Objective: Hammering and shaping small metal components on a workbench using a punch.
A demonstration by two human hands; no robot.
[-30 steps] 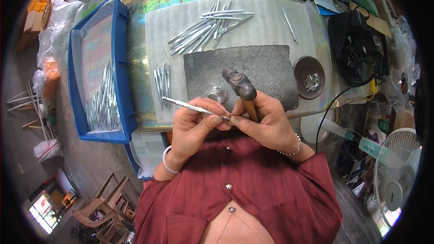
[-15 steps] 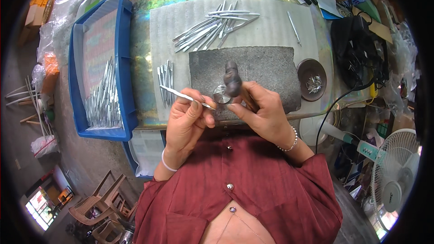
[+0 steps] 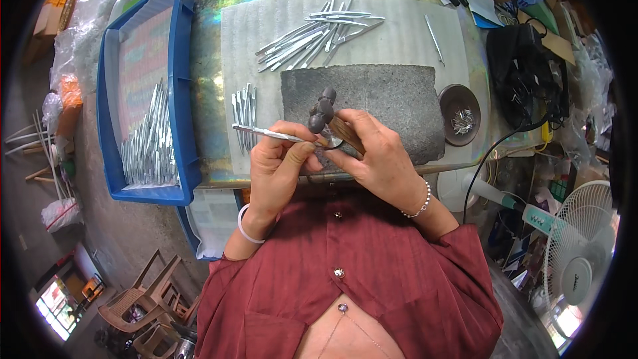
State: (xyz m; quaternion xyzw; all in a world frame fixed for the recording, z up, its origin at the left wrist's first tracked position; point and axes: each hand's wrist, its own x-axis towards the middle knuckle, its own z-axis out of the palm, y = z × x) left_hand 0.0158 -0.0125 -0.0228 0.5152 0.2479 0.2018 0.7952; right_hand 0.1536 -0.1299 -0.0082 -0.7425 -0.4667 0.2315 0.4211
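My left hand (image 3: pixel 274 167) pinches a slim, flat silver metal piece (image 3: pixel 260 131) near its right end. Its other end points left, over a small bundle of similar pieces (image 3: pixel 244 110). My right hand (image 3: pixel 376 151) grips a hammer (image 3: pixel 321 114) by its wooden handle, close to the dark head. Both hands nearly meet at the near edge of a grey stone slab (image 3: pixel 392 103). A shiny round metal block (image 3: pixel 334 137) shows partly between them, mostly hidden by the hammer and fingers. Whether the hammer touches the metal piece, I cannot tell.
More silver pieces lie in a pile (image 3: pixel 312 38) beyond the slab. At left stands a blue tray (image 3: pixel 189 93) with many more. A brown bowl (image 3: pixel 446 101) of tiny metal pins sits at right, near a black cable (image 3: pixel 485 159). One thin tool (image 3: pixel 434 38) lies behind it.
The hammer head has shifted left and turned, with my right hand following slightly. My left hand has brought the metal piece to a flatter angle, its right end nearer the round block.
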